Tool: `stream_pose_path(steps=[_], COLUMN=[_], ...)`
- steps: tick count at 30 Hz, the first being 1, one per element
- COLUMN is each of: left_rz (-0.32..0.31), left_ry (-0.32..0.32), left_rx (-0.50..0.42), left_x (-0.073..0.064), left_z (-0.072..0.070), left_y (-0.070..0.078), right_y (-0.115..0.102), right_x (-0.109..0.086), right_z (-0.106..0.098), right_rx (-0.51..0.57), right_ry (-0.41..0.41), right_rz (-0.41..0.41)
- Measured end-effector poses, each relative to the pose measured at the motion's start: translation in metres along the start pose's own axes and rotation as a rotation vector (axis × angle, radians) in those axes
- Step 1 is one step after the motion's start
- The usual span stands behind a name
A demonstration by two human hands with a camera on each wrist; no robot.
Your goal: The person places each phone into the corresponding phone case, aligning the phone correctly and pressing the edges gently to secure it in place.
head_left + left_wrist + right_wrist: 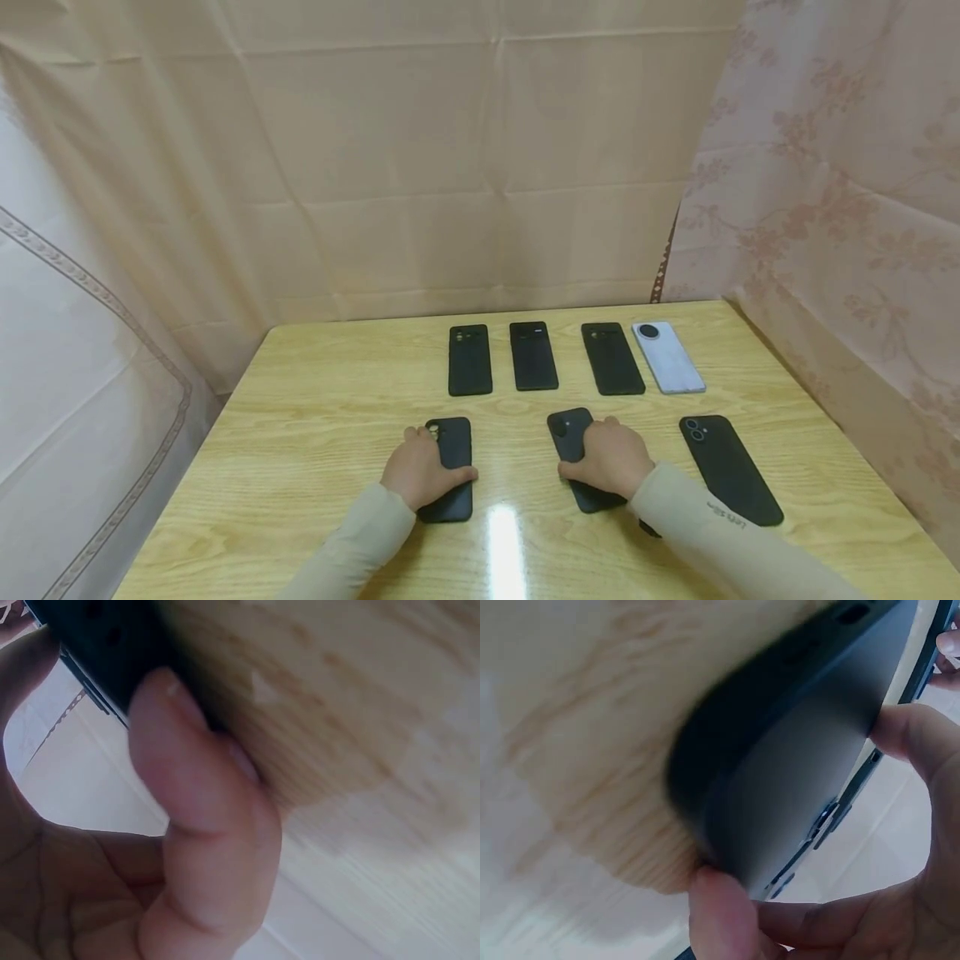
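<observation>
My left hand (422, 472) grips a black phone case (456, 446) by its two long sides, thumb on the right edge. Light spots show at the camera cutouts in its upper left corner. In the left wrist view small round holes mark the dark case's (105, 626) end. To the right, my right hand (615, 458) holds a dark phone (572, 437) across its width, thumb at the left edge. The right wrist view shows the dark phone's (795, 772) smooth back, a port slot on one end and side buttons. It lies tilted slightly left at its top.
Along the back of the wooden table (315, 375) lie several phone-shaped pieces: a black case (470, 362), a black phone (534, 358), another black case (613, 362) and a pale phone (671, 358). A black phone (731, 471) lies beside my right forearm. Curtains (465, 167) hang behind.
</observation>
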State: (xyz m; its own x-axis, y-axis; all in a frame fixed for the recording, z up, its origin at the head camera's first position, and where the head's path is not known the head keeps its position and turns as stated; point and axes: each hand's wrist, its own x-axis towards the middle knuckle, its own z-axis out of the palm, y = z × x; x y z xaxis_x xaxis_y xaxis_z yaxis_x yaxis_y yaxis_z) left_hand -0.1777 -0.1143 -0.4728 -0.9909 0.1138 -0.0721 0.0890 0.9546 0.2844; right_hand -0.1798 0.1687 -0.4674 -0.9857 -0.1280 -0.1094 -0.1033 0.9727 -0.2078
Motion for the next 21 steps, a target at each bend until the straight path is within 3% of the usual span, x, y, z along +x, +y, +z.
stream_pose_path(steps=[13,21], left_rz=[0.011,0.012], left_ry=[-0.003,0.001], left_rx=[0.003,0.007], left_x=[-0.0004,-0.0006], left_z=[-0.0009,-0.0013], left_y=[-0.0006,-0.0005], right_y=[-0.0010,-0.0005], right_x=[-0.0024,-0.0042], right_z=[0.0014,0.0013], right_rx=[0.008,0.010], right_ry=[0.049,0.033], right_rz=[0.028,0.053])
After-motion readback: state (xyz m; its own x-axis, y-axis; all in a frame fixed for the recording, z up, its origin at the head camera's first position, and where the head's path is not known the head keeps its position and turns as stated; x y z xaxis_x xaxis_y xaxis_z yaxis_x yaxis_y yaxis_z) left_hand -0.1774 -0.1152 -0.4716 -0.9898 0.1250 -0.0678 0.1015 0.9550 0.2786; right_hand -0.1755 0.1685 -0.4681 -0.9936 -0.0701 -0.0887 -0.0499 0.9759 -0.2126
